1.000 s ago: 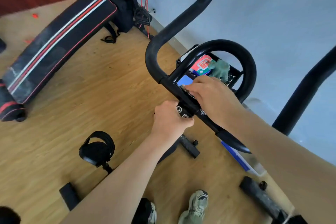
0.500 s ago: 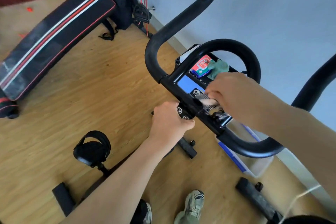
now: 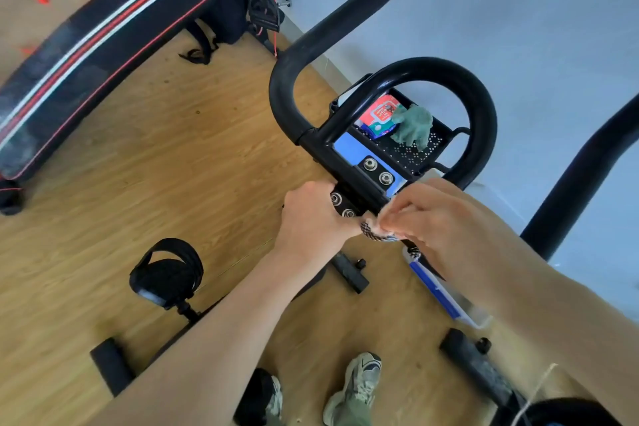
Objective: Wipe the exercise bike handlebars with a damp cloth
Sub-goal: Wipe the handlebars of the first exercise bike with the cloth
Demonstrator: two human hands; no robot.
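the left hand [image 3: 313, 218] is curled round the middle of the black handlebars [image 3: 449, 71], at the bolted plate where the bars meet. its knuckles face up and its fingers wrap under, so the tips are hidden. just to its right, almost touching it, the right hand [image 3: 435, 214] pinches a checked black-and-white cloth [image 3: 377, 234] between thumb and bunched fingers and holds it against the bar. only a small wad of the cloth shows below the fingertips, with another scrap showing lower, under the palm. four bolts [image 3: 386, 178] sit on the plate, just above and between the two hands. beyond the grip, the inner loop of the handlebars arches over a black holed tray [image 3: 420, 157], which holds a green glove [image 3: 413, 126] and a red packet [image 3: 378, 112]. the outer bar sweeps up and away past the left hand's far side. left of the left forearm, a pedal [image 3: 166, 270] with a strap hangs over the wooden floor [image 3: 207, 156]. a padded bench [image 3: 93, 41] lies well off beyond that. a pale shoe [image 3: 356, 387] stands beneath the forearms.
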